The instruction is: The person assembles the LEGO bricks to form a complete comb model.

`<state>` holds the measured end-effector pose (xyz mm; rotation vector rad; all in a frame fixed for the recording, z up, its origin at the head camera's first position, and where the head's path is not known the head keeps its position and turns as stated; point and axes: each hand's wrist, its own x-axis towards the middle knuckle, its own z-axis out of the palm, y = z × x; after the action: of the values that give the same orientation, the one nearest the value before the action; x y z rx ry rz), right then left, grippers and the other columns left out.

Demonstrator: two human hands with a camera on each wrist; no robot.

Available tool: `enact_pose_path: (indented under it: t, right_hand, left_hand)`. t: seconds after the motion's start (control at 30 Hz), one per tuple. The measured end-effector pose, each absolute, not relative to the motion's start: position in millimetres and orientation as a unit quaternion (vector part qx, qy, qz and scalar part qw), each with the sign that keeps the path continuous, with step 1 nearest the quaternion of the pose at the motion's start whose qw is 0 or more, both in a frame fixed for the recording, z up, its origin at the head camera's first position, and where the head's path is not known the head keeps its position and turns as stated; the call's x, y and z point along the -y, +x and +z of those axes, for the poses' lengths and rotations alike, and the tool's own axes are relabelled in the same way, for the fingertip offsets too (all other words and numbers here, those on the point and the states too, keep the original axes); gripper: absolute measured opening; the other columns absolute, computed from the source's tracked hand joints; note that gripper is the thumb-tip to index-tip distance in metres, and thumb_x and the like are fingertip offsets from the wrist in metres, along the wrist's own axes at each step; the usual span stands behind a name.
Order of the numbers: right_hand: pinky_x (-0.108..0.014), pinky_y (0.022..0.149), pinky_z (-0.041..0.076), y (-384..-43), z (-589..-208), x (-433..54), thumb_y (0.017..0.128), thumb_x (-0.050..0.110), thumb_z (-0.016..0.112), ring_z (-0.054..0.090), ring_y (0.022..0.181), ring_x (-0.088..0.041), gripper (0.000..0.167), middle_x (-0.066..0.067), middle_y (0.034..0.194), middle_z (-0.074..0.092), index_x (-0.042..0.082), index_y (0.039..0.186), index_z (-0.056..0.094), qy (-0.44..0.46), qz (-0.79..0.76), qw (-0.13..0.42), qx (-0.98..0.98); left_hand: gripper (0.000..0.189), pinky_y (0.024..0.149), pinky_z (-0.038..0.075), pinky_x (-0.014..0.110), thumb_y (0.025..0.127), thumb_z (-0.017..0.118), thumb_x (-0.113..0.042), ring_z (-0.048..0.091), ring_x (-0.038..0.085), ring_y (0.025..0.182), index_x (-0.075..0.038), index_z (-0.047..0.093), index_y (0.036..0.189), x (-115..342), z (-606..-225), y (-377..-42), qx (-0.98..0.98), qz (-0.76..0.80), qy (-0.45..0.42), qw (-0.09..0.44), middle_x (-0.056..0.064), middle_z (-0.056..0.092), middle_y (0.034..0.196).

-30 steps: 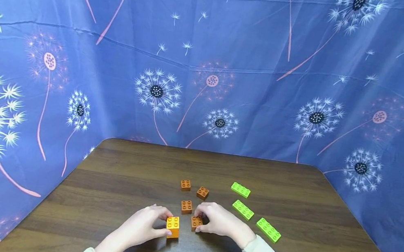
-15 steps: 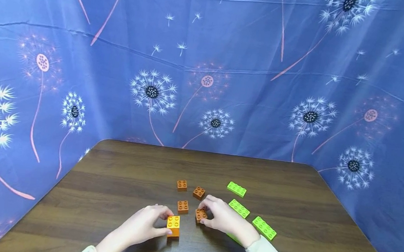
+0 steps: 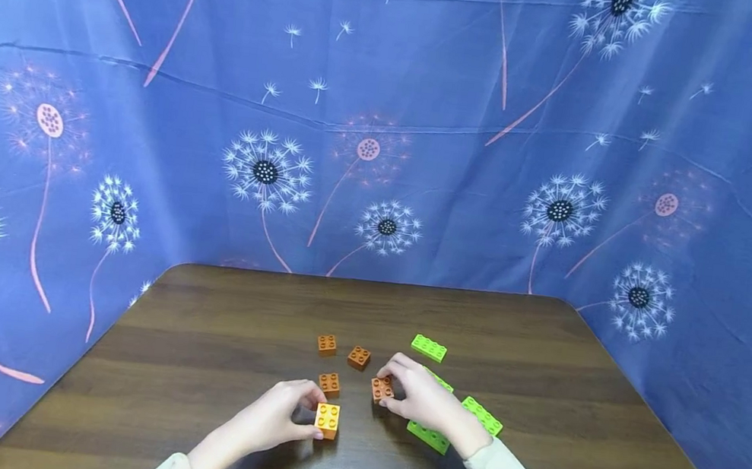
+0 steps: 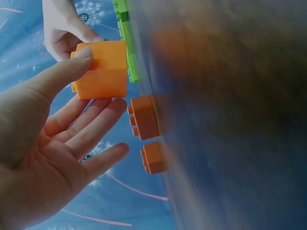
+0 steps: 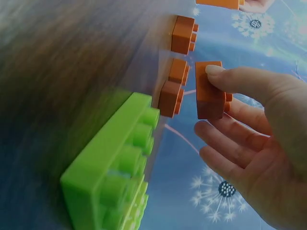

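Observation:
My left hand (image 3: 284, 417) pinches a light orange brick (image 3: 326, 421) between thumb and fingers, studs up. In the left wrist view its thumb presses one side of this brick (image 4: 102, 72), while the lower fingers spread loosely beneath. To the right, my right hand (image 3: 424, 396) pinches a darker brown-orange 2x2 brick (image 3: 382, 390). The right wrist view shows that brick (image 5: 209, 91) raised above the table, thumb on its near side. Three similar brown-orange bricks lie on the table: one left (image 3: 326, 345), one middle (image 3: 359, 357) and one nearer (image 3: 329, 384).
Several lime green 2x4 bricks lie at the right: a far one (image 3: 429, 347), one by the wrist (image 3: 482, 416), one under the forearm (image 3: 428, 436), another partly hidden by the hand. The brown wooden table (image 3: 215, 325) ends at a blue dandelion-print cloth (image 3: 330, 146).
The right hand has lifted the brown-orange brick and carried it right, away from the light orange one. The left hand, still gripping its brick, has shifted slightly right. The head view has turned right.

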<state>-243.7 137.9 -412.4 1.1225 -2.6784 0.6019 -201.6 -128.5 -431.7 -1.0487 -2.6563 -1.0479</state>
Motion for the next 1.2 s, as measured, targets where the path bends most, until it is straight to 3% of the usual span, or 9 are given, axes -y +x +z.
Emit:
enact_pose_path:
  t: [0.5,1.2]
  right_hand:
    - [-0.031,0.079,0.054,-245.0,-413.9,-155.0,0.075,0.010,0.075,0.060,0.091,-0.015,0.028,-0.001,0.098,0.058,0.006,0.099,0.064,0.366,0.206,0.127,0.899]
    - [-0.029,0.073,0.054,-239.9,-407.4,-171.8,0.075,0.008,0.075,0.062,0.086,-0.016,0.028,-0.002,0.095,0.058,0.005,0.100,0.063,0.347,0.227,0.159,0.896]
  left_hand:
    - [0.030,0.076,0.057,0.029,0.073,0.080,-0.016,0.067,0.015,0.082,-0.008,0.060,0.095,113.4,-435.7,-212.1,0.864,-0.372,-0.337,0.027,0.002,0.064,0.093]
    - [0.032,0.078,0.054,0.026,0.072,0.081,-0.021,0.066,0.012,0.081,-0.011,0.058,0.091,94.6,-432.2,-222.2,0.873,-0.336,-0.355,0.014,-0.004,0.064,0.089]
